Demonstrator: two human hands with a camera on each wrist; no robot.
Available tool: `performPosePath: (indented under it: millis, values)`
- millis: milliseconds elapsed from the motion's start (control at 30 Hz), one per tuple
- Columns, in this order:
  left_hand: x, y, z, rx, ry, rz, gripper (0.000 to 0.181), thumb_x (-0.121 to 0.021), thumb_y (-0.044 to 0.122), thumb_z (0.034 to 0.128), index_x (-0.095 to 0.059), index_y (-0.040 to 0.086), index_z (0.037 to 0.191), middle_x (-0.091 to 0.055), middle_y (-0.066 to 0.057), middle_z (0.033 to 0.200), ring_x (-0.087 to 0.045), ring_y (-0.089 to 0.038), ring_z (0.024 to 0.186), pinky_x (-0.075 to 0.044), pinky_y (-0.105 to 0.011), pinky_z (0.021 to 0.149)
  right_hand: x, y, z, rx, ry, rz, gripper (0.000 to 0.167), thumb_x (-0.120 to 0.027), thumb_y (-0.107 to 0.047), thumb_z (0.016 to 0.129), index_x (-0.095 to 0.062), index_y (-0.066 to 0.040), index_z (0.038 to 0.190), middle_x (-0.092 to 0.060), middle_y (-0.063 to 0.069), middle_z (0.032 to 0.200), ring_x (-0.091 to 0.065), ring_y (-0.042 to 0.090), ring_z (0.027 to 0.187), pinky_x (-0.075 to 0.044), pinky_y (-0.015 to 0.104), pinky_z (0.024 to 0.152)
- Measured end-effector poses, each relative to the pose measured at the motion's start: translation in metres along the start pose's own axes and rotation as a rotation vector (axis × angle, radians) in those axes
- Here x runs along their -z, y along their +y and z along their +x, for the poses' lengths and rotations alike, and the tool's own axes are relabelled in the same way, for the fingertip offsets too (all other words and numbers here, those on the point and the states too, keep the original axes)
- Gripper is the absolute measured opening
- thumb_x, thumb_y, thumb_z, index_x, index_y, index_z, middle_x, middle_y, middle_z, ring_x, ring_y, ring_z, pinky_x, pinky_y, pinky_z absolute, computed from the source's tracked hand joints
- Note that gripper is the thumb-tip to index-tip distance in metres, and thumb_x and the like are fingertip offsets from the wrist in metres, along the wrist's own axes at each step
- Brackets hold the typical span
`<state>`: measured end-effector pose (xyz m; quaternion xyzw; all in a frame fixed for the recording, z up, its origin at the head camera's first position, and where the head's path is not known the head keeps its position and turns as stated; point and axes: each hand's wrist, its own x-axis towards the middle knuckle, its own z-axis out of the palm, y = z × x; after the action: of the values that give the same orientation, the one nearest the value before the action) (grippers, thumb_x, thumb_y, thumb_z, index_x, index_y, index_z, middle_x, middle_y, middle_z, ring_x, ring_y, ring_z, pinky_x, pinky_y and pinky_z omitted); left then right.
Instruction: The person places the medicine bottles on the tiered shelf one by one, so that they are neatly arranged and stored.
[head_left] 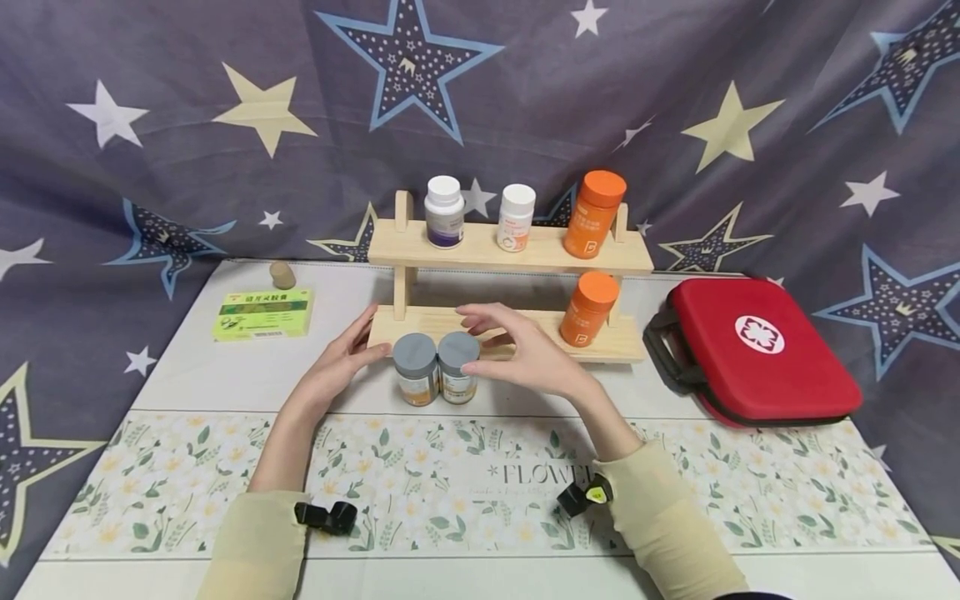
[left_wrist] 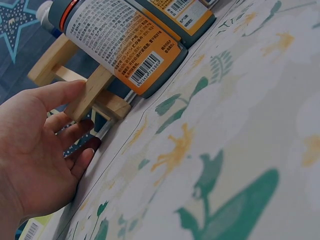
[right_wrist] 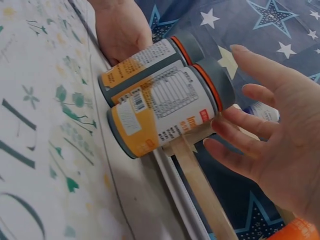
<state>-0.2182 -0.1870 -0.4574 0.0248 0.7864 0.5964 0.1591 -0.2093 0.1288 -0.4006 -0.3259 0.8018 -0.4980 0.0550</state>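
Two grey-lidded jars, a left jar (head_left: 416, 371) and a right jar (head_left: 457, 368), stand side by side before the lower shelf of a two-tier wooden rack (head_left: 510, 257). My left hand (head_left: 335, 364) holds the left end of that lower shelf; in the left wrist view its thumb (left_wrist: 65, 94) lies against the wood and the other fingers bend behind it. Around the right jar's lid, my right hand (head_left: 525, 350) is spread with fingers apart, gripping nothing. The right wrist view shows this hand (right_wrist: 285, 130) beside the lid, fingers loosely bent; contact is unclear.
On the upper shelf stand a white-and-purple bottle (head_left: 445, 212), a small white bottle (head_left: 516, 218) and an orange jar (head_left: 595, 214). Another orange jar (head_left: 590, 308) is on the lower shelf. A green box (head_left: 262, 315) and cork (head_left: 282, 275) lie left, a red case (head_left: 765, 350) right.
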Motion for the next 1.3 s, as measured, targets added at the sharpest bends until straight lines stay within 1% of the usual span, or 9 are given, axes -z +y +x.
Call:
performPosePath:
  millis: [133, 200, 467, 600, 667, 900, 1100, 1300]
  values:
    - [0.000, 0.000, 0.000, -0.003, 0.001, 0.001, 0.088, -0.066, 0.036, 0.1006, -0.008, 0.029, 0.167, -0.011, -0.005, 0.175, -0.010, -0.025, 0.163, -0.009, -0.046, 0.135, -0.006, 0.001, 0.001, -0.014, -0.037, -0.003, 0.076, -0.088, -0.017, 0.082, -0.052, -0.016, 0.149, -0.062, 0.016, 0.140, -0.063, 0.024, 0.124, -0.058, 0.039, 0.104]
    - [0.000, 0.000, -0.001, -0.004, 0.001, 0.002, 0.088, -0.066, 0.036, 0.1005, -0.009, 0.029, 0.167, -0.011, -0.004, 0.175, -0.010, -0.025, 0.163, -0.009, -0.046, 0.135, -0.009, 0.002, 0.002, -0.021, -0.051, -0.017, 0.078, -0.089, -0.017, 0.081, -0.052, -0.016, 0.150, -0.061, 0.014, 0.141, -0.062, 0.023, 0.124, -0.058, 0.038, 0.105]
    - [0.000, 0.000, 0.000, -0.004, 0.005, 0.010, 0.087, -0.066, 0.036, 0.1003, -0.010, 0.031, 0.167, -0.012, -0.004, 0.175, -0.011, -0.025, 0.163, -0.010, -0.046, 0.135, -0.015, 0.004, 0.002, -0.021, -0.077, -0.149, 0.077, -0.088, -0.024, 0.083, -0.052, -0.018, 0.151, -0.059, 0.005, 0.147, -0.063, 0.016, 0.122, -0.057, 0.033, 0.104]
    - [-0.001, 0.000, 0.000, 0.003, 0.001, 0.012, 0.088, -0.066, 0.037, 0.1003, -0.009, 0.033, 0.166, -0.011, -0.003, 0.175, -0.010, -0.024, 0.163, -0.010, -0.046, 0.135, -0.018, 0.002, 0.001, -0.047, -0.078, -0.192, 0.077, -0.087, -0.026, 0.083, -0.051, -0.020, 0.151, -0.059, 0.001, 0.148, -0.061, 0.014, 0.126, -0.056, 0.033, 0.104]
    - [-0.001, 0.001, -0.001, 0.007, -0.001, 0.011, 0.088, -0.066, 0.037, 0.1003, -0.008, 0.034, 0.166, -0.011, -0.002, 0.175, -0.009, -0.024, 0.164, -0.010, -0.045, 0.135, -0.018, 0.001, 0.001, -0.059, -0.076, -0.205, 0.076, -0.087, -0.026, 0.083, -0.052, -0.020, 0.151, -0.059, -0.001, 0.147, -0.061, 0.013, 0.124, -0.056, 0.033, 0.104]
    - [-0.001, 0.001, -0.001, 0.003, -0.001, 0.005, 0.087, -0.066, 0.037, 0.1005, -0.009, 0.034, 0.166, -0.012, -0.002, 0.175, -0.010, -0.023, 0.164, -0.009, -0.044, 0.135, -0.019, 0.001, 0.001, -0.083, -0.073, -0.195, 0.072, -0.086, -0.022, 0.085, -0.053, -0.022, 0.149, -0.062, -0.003, 0.142, -0.064, 0.012, 0.111, -0.056, 0.032, 0.101]
    - [0.000, 0.001, -0.002, -0.003, -0.001, 0.004, 0.086, -0.065, 0.036, 0.1008, -0.009, 0.033, 0.166, -0.012, -0.003, 0.175, -0.010, -0.023, 0.163, -0.010, -0.044, 0.135, -0.018, 0.001, 0.001, -0.080, -0.060, -0.187, 0.070, -0.087, -0.022, 0.084, -0.056, -0.021, 0.146, -0.065, -0.002, 0.140, -0.067, 0.013, 0.113, -0.057, 0.032, 0.102]
    - [-0.001, 0.001, -0.002, -0.003, 0.000, 0.009, 0.086, -0.065, 0.036, 0.1010, -0.009, 0.031, 0.167, -0.012, -0.003, 0.175, -0.010, -0.024, 0.163, -0.009, -0.044, 0.135, -0.016, 0.002, 0.001, -0.060, -0.059, -0.163, 0.068, -0.088, -0.020, 0.082, -0.059, -0.019, 0.143, -0.067, -0.003, 0.135, -0.067, 0.012, 0.113, -0.058, 0.031, 0.103]
